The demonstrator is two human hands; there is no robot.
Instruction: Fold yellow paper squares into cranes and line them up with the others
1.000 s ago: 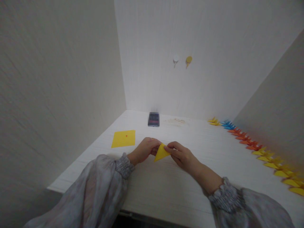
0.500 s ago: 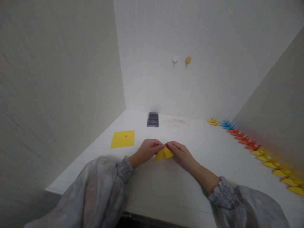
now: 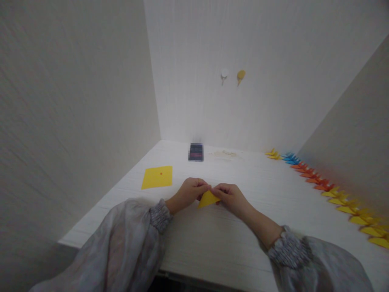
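A small folded yellow paper [image 3: 208,199] lies low over the white table [image 3: 212,239], pinched from both sides. My left hand [image 3: 190,191] grips its left edge with closed fingers; a ring shows on one finger. My right hand [image 3: 230,196] pinches its top right part, fingers curled together. Both hands meet above the paper's upper corner. The part of the paper under the fingers is hidden.
A flat yellow square sheet [image 3: 157,177] lies to the left. A dark blurred box [image 3: 196,152] stands near the back wall. A row of folded paper pieces [image 3: 322,185], yellow, blue, orange, runs along the right wall. Two small hooks [image 3: 232,76] hang on the back wall.
The yellow paper has been folded smaller and lower to the table. My fingers have closed in over its top corner; the hands stayed in place.
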